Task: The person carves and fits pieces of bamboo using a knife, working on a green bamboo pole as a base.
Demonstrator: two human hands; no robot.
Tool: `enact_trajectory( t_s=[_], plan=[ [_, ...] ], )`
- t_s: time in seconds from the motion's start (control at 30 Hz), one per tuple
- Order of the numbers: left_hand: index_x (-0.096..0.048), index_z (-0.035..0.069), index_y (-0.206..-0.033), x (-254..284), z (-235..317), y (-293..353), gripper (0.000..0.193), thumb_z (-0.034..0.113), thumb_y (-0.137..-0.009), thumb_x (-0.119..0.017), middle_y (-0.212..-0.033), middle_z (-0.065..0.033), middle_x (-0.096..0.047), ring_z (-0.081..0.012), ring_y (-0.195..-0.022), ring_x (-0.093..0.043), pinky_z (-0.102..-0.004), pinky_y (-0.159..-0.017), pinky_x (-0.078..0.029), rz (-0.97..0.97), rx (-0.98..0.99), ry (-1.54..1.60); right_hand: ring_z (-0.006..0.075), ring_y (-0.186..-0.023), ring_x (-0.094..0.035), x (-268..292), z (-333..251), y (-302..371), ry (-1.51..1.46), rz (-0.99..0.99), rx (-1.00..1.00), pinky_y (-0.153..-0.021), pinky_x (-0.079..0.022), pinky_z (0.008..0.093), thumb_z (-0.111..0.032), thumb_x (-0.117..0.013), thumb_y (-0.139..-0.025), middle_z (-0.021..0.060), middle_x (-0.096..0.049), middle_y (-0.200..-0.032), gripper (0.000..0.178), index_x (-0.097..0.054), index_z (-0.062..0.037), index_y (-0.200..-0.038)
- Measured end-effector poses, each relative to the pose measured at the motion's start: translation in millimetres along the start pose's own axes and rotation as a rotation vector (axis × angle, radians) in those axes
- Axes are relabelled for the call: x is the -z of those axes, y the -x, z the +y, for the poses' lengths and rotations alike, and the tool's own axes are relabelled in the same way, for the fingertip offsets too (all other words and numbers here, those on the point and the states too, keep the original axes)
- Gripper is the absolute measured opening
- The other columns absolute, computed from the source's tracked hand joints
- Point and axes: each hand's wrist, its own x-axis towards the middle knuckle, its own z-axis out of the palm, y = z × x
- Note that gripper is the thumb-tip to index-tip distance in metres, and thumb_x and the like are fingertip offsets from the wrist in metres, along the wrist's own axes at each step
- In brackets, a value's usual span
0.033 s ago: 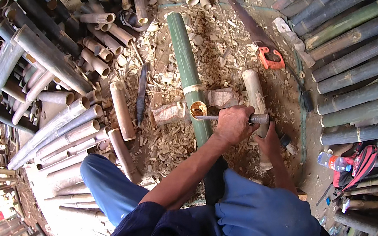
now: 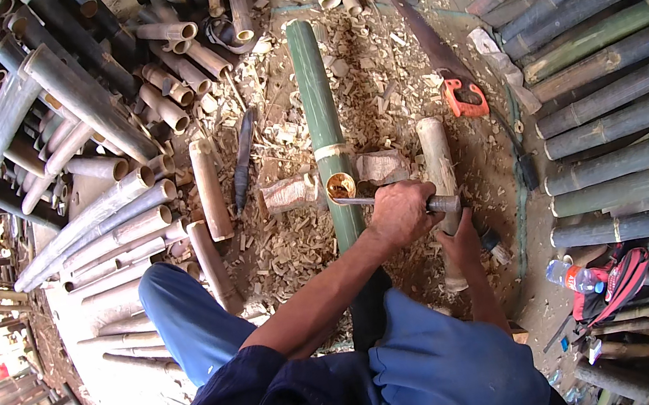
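Note:
My left hand (image 2: 402, 213) is closed round a metal chisel (image 2: 445, 204), its handle end sticking out to the right. The blade reaches left to a round, pale-edged hole (image 2: 341, 187) in the green bamboo pole (image 2: 314, 84). This pole lies lengthwise in front of me, its near part between my legs. My right hand (image 2: 461, 247) is wrapped round a pale, round wooden mallet (image 2: 435, 151), just right of the chisel's end. The mallet's far end points away from me; my right fingers are partly hidden. A cloth-wrapped crosspiece (image 2: 380, 167) shows on both sides of the pole.
Wood chips (image 2: 296, 237) cover the ground. A saw with an orange handle (image 2: 465, 98) lies far right, a dark knife (image 2: 244, 164) left of the pole. Cut bamboo pieces (image 2: 209, 189) lie left, stacked bamboo (image 2: 625, 152) right. A red-black bag (image 2: 628, 280) and plastic bottle (image 2: 575, 278) sit lower right.
Almost nothing differs. The chisel's blade end sits very slightly lower at the hole's near edge; both hands keep their grips.

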Motion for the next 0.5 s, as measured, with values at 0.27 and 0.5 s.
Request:
enact_trajectory(
  t_s=[0.27,0.5],
  plan=[
    [-0.069,0.011,-0.089,-14.7,-23.3,-6.7,0.024,0.032,-0.08,-0.077,-0.082,-0.0124,-0.073,-0.034,-0.083,-0.073,-0.0483,-0.074,-0.057,-0.1,0.019,-0.099,0.023,-0.105,-0.063,39.1,-42.9,28.3,-0.869,-0.17,-0.28,-0.09,-0.051,0.0362,-0.018,-0.079,-0.078,0.0136,-0.063,-0.121,0.071,-0.047,0.0033,-0.139],
    [-0.07,0.013,-0.089,-26.1,-24.7,-6.4,0.021,0.03,-0.08,-0.078,-0.081,-0.0112,-0.072,-0.0323,-0.078,-0.073,-0.0473,-0.071,-0.058,-0.09,-0.049,-0.126,0.02,-0.101,-0.06,109.3,-64.8,66.9,-1.044,0.207,-0.111,-0.091,-0.05,0.0316,-0.019,-0.077,-0.081,0.0108,-0.06,-0.118,0.072,-0.046,0.0013,-0.142]
  ],
)
